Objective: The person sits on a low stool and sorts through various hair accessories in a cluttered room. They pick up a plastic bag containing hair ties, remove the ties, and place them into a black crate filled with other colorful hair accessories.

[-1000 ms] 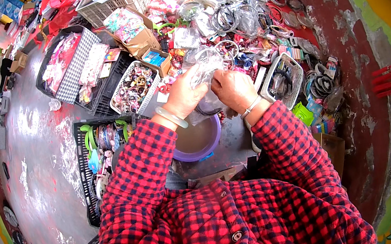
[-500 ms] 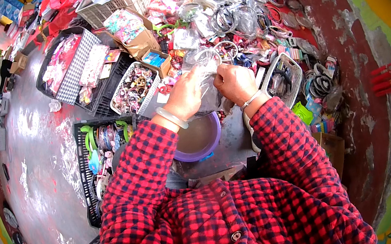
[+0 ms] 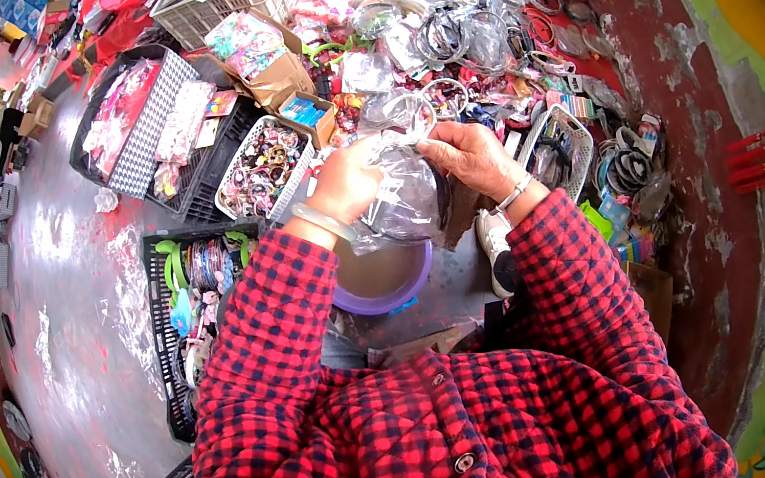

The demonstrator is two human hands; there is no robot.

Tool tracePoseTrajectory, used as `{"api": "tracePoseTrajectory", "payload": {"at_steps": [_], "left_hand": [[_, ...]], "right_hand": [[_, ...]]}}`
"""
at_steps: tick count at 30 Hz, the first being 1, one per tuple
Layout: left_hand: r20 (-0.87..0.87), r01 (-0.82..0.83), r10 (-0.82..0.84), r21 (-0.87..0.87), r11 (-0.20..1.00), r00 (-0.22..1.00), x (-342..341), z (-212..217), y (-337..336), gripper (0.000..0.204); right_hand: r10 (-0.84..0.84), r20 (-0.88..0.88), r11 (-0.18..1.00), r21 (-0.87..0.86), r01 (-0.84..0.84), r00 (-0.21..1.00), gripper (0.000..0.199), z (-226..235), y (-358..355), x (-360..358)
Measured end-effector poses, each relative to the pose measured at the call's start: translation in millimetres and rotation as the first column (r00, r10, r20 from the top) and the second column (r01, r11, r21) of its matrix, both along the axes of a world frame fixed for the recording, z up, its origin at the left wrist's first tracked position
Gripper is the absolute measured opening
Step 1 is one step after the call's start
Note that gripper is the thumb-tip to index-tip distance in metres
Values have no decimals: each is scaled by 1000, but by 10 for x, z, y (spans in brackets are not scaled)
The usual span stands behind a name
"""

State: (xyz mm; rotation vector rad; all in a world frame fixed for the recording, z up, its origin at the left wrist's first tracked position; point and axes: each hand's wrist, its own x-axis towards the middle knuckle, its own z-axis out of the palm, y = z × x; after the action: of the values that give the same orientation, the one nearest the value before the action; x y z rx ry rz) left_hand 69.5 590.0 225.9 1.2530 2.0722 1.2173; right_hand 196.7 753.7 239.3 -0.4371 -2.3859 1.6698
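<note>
Both of my hands are closed on the top of a clear plastic bag (image 3: 406, 198) with dark, hoop-like things inside. My left hand (image 3: 343, 185) grips the bag's gathered upper left side. At its upper right edge, my right hand (image 3: 474, 158) pinches the plastic between thumb and fingers. The bag hangs over a purple basin (image 3: 380, 305) that holds murky, brownish stuff. Just beyond my hands lies a big heap of bagged headbands (image 3: 446, 36) and hair accessories.
A white basket of hair ties (image 3: 265, 165) and a small box of blue packets (image 3: 306, 112) stand to the left. Nearer is a black crate of headbands (image 3: 170, 340). On the right are another white basket (image 3: 583, 145) and a white shoe (image 3: 494, 240).
The bag is spread wider and turned more toward me. My right hand has moved slightly right, and its fingers have shifted from a fist-like grip to a pinch.
</note>
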Motion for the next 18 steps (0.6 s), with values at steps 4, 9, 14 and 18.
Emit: {"api": "tracePoseTrajectory", "payload": {"at_steps": [4,9,14,18], "left_hand": [[120,-57,55,20,998,991,-48,-66,-3,38],[128,-34,27,53,998,991,-5,-79,57,39],[80,17,-22,65,998,997,28,-34,50,45],[75,157,-163,80,984,984,9,142,-25,47]], "right_hand": [[3,135,788,610,-86,991,39,169,-140,46],[-109,87,621,784,-1,990,35,80,-246,16],[-30,7,682,731,16,1000,26,38,-177,30],[113,59,859,497,-128,992,19,182,-96,90]]}}
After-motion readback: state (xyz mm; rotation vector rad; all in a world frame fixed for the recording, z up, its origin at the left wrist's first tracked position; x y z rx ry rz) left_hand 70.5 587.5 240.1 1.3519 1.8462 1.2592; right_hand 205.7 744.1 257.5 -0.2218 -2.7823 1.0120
